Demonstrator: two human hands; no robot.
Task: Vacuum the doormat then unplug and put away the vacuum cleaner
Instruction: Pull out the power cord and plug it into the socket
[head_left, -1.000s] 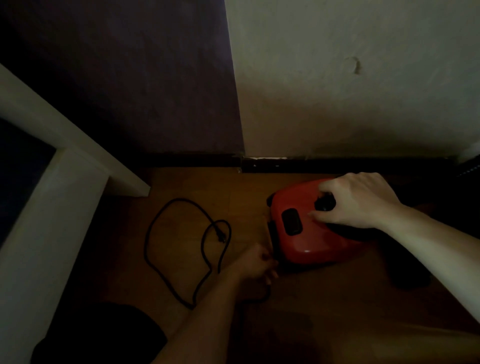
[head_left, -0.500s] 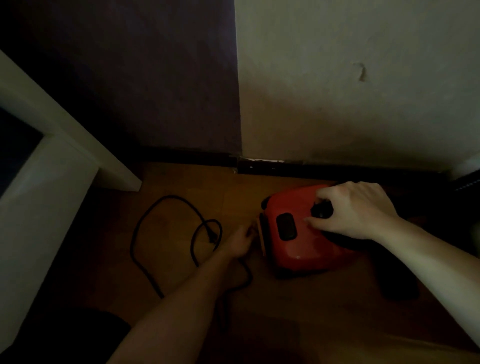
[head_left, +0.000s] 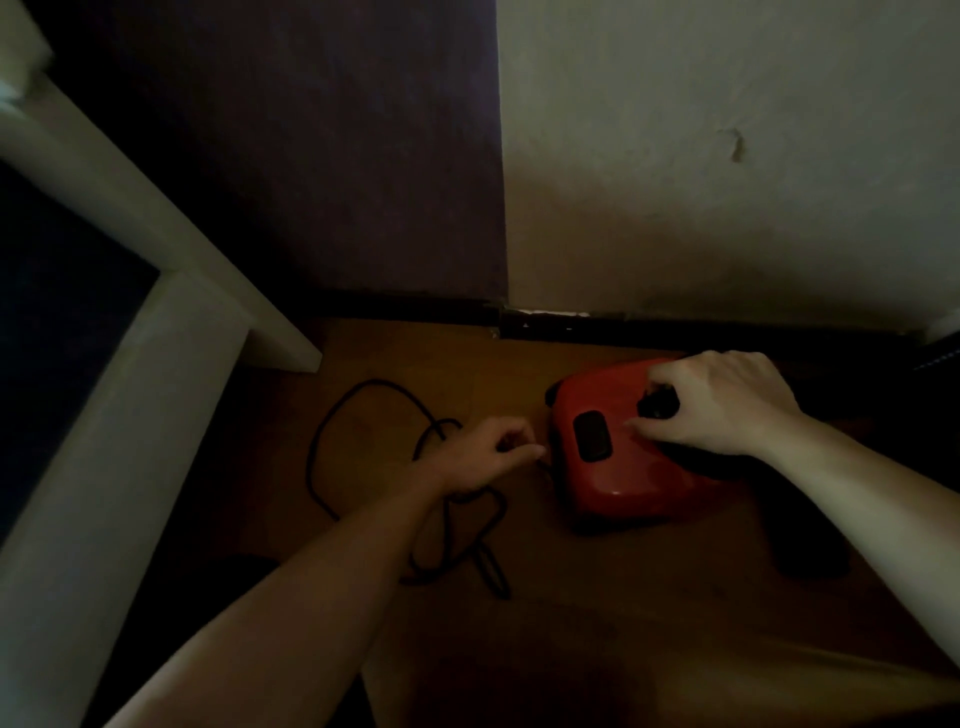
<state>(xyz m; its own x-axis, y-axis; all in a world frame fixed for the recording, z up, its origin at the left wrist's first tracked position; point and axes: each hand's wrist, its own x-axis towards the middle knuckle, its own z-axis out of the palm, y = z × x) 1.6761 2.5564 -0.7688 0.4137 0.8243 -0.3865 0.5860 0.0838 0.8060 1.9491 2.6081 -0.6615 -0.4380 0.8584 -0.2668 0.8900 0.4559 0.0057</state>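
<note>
A person crouches over a red vacuum that sits on a dim wooden floor, close to the wall. The right hand rests on top of it, fingers curled round a black knob, thumb lying on the shell beside a dark button. The left hand is bunched just beside the vacuum's left end and pinches the cord at its fingertips. The rest of the cord lies in loose loops on the floor, partly under the forearm. A white table leg stands well apart to the left.

The step in hand looks to be stowing the cord before the vacuum goes away. To do it well, the right hand should pin the body so that it cannot skid. The left should feed the cord in straight and steadily, shaking out the crossed loops first so that none snags at the entry, and slowing as the free end comes near.
</note>
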